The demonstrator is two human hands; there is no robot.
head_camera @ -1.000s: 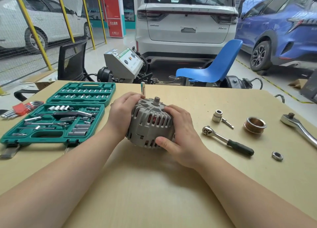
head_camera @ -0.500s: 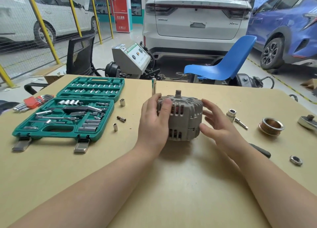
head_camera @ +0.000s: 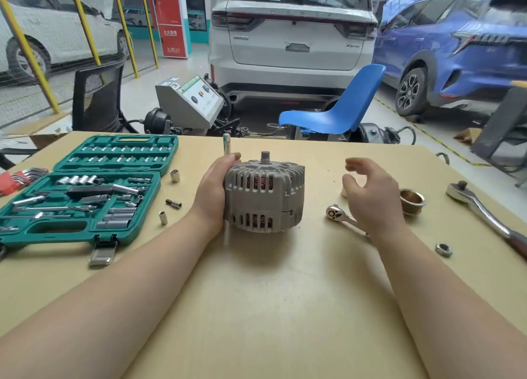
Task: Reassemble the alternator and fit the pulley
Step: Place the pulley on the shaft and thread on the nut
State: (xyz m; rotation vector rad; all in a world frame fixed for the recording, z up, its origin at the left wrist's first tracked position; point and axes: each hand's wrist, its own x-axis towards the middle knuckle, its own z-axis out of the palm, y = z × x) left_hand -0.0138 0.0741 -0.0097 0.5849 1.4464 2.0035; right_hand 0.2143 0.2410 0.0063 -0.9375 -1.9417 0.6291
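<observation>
The grey alternator (head_camera: 263,196) is stood on the tan table (head_camera: 256,307) near its middle, with the threaded shaft (head_camera: 265,156) pointed upward and no pulley fitted to it. Its left side is gripped by the left hand (head_camera: 212,189), whose palm is pressed against the housing and whose fingers are curled round its upper edge. The right hand (head_camera: 368,191) is held apart from the alternator, to its right and above the table, with fingers loosely bent and spread; nothing is held in it. The head of a small ratchet (head_camera: 335,214) is seen just beside and partly beneath that hand. The brass-coloured pulley (head_camera: 411,201) is set further right, and a nut (head_camera: 443,249) lies nearer the table's front edge. An open green socket set (head_camera: 85,190) is placed at the far left.
</observation>
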